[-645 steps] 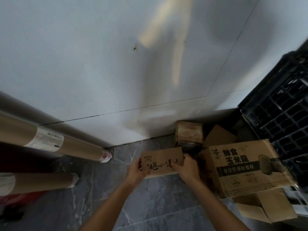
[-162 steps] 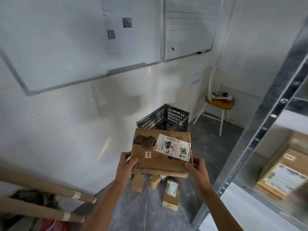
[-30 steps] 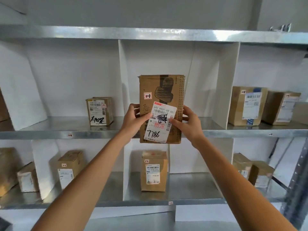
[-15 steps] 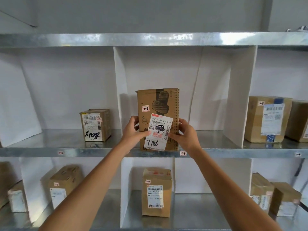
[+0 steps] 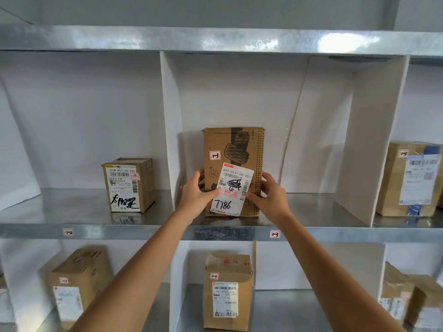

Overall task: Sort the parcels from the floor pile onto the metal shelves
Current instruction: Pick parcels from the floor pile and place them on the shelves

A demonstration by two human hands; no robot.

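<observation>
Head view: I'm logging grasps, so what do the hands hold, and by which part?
Both hold the upright parcel marked 7786: left hand on its lower left edge, right hand on its lower right edge, thumbs on the front label.

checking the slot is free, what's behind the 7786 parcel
Above and beside the parcel only the white back panel shows. The patch straight behind it is hidden by the parcel itself.

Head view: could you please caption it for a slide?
Left hand and right hand hold parcel 7786 upright on metal shelf 1-3.
</observation>
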